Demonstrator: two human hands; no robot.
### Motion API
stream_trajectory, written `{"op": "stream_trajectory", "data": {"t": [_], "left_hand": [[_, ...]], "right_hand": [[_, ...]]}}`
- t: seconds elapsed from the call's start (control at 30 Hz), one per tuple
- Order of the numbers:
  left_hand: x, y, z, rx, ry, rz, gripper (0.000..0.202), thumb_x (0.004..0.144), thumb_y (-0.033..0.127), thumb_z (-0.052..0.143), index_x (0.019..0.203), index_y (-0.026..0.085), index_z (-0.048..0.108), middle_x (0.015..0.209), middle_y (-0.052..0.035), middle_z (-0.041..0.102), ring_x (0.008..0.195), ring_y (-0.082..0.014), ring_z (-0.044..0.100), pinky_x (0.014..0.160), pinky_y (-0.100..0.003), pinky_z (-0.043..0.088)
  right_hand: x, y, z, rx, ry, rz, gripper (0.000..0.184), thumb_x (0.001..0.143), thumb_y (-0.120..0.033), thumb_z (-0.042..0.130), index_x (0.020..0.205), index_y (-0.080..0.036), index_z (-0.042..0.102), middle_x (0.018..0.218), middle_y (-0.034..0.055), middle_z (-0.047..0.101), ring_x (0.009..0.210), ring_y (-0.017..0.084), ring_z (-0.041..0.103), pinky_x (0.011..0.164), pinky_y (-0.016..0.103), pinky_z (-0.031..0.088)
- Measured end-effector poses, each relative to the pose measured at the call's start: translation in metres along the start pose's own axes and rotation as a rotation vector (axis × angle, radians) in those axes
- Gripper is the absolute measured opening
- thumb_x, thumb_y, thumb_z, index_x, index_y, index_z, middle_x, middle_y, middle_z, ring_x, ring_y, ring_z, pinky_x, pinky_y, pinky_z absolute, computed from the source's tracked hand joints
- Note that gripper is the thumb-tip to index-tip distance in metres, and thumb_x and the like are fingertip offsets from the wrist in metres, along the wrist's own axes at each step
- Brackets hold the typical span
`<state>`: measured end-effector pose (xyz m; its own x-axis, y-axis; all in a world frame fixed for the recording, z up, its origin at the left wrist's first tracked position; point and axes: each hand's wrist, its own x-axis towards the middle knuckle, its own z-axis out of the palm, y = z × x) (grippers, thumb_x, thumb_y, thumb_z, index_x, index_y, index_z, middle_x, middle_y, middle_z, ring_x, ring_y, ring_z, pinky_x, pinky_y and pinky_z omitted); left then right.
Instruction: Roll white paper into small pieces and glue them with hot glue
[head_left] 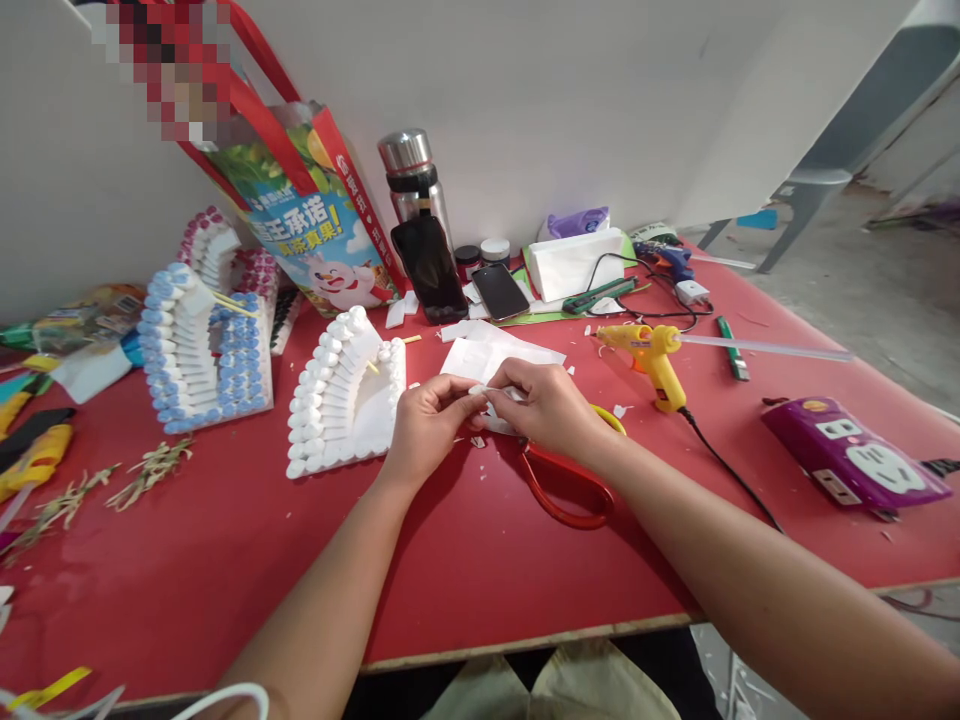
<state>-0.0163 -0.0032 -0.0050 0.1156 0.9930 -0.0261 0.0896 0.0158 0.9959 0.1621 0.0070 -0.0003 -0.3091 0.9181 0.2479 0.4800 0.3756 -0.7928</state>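
Near the middle of the table, my left hand pinches a small white piece between thumb and finger. My right hand is closed on the same piece from the other side; its exact kind is too small to make out. White paper sheets lie just behind my fingers. Partly under my right hand rest scissors with red and yellow handles. To the left of my hands stands a white fan-shaped craft with rows of rounded white tips.
A blue-and-white craft and a shopping bag stand at left. Behind are a steel flask, an upright phone and a flat phone. At right lie a yellow glue gun with its cord and a purple power strip.
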Motion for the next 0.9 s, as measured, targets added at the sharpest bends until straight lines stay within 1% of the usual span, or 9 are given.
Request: {"op": "stream_trajectory", "data": {"t": [0.13,0.23,0.33,0.43,0.5,0.57,0.7,0.8,0.9], "left_hand": [[-0.0007,0.0008,-0.0036,0.063,0.016,0.048,0.021,0.075,0.034,0.081,0.084,0.017,0.073,0.067,-0.0010,0.069,0.058,-0.0147,0.065,0.052,-0.024,0.055],[0.0004,0.0002,-0.0061,0.092,0.009,0.099,0.018,0.072,0.029,0.083,0.080,0.017,0.073,0.072,-0.0007,0.071,0.062,-0.0118,0.065,0.056,-0.020,0.053],[0.0013,0.0014,-0.0073,0.063,-0.023,0.111,0.019,0.070,0.026,0.085,0.078,0.016,0.072,0.073,-0.0003,0.071,0.065,-0.0114,0.065,0.061,-0.020,0.054],[0.0017,0.0032,-0.0074,0.006,-0.046,0.094,0.022,0.068,0.025,0.086,0.078,0.015,0.070,0.069,0.0006,0.069,0.059,-0.0110,0.063,0.058,-0.022,0.055],[0.0019,0.0038,-0.0071,-0.036,-0.050,0.080,0.024,0.068,0.027,0.086,0.080,0.015,0.069,0.068,0.0007,0.069,0.055,-0.0113,0.062,0.055,-0.024,0.056],[0.0020,0.0037,-0.0068,-0.047,-0.044,0.059,0.026,0.068,0.028,0.086,0.082,0.015,0.068,0.068,0.0002,0.069,0.053,-0.0123,0.063,0.053,-0.025,0.057],[0.0012,0.0039,-0.0060,0.001,-0.062,0.022,0.026,0.073,0.030,0.083,0.086,0.014,0.068,0.061,-0.0001,0.067,0.051,-0.0160,0.066,0.051,-0.028,0.058],[-0.0003,0.0053,-0.0041,0.024,-0.101,0.029,0.023,0.080,0.033,0.077,0.091,0.014,0.068,0.062,-0.0011,0.069,0.052,-0.0168,0.068,0.056,-0.030,0.061],[-0.0013,0.0059,-0.0019,0.024,-0.139,0.053,0.026,0.086,0.035,0.071,0.101,0.014,0.070,0.066,-0.0020,0.071,0.058,-0.0170,0.070,0.061,-0.031,0.062]], "right_hand": [[0.0006,0.0017,-0.0023,0.137,-0.055,0.022,0.012,0.086,-0.026,0.057,0.081,-0.017,0.064,0.069,-0.0005,0.061,0.062,0.011,0.050,0.057,0.022,0.036],[0.0015,0.0030,-0.0037,0.206,-0.080,0.036,0.013,0.086,-0.029,0.059,0.080,-0.017,0.064,0.067,-0.0008,0.061,0.059,0.011,0.051,0.056,0.023,0.038],[0.0027,0.0033,-0.0054,0.285,-0.114,0.046,0.016,0.086,-0.032,0.062,0.079,-0.017,0.063,0.064,-0.0012,0.060,0.055,0.011,0.051,0.053,0.023,0.038],[0.0037,0.0027,-0.0069,0.403,-0.161,0.062,0.021,0.085,-0.037,0.065,0.078,-0.017,0.062,0.063,-0.0015,0.060,0.050,0.010,0.050,0.050,0.024,0.039],[0.0040,0.0023,-0.0071,0.437,-0.173,0.066,0.024,0.086,-0.039,0.065,0.078,-0.017,0.061,0.062,-0.0013,0.060,0.049,0.010,0.050,0.049,0.024,0.040],[0.0038,0.0026,-0.0061,0.404,-0.158,0.064,0.022,0.086,-0.038,0.064,0.078,-0.017,0.062,0.063,-0.0011,0.060,0.049,0.010,0.050,0.049,0.024,0.039],[0.0026,0.0045,-0.0015,0.236,-0.101,0.055,0.016,0.087,-0.031,0.061,0.079,-0.018,0.063,0.065,-0.0012,0.060,0.055,0.010,0.050,0.053,0.023,0.037],[0.0027,0.0057,0.0009,0.154,-0.060,0.058,0.014,0.086,-0.029,0.059,0.079,-0.018,0.062,0.066,-0.0012,0.059,0.057,0.010,0.048,0.054,0.022,0.034],[0.0042,0.0066,0.0007,0.124,-0.022,0.076,0.015,0.086,-0.029,0.058,0.078,-0.017,0.062,0.063,-0.0018,0.055,0.057,0.010,0.044,0.054,0.023,0.032]]}}
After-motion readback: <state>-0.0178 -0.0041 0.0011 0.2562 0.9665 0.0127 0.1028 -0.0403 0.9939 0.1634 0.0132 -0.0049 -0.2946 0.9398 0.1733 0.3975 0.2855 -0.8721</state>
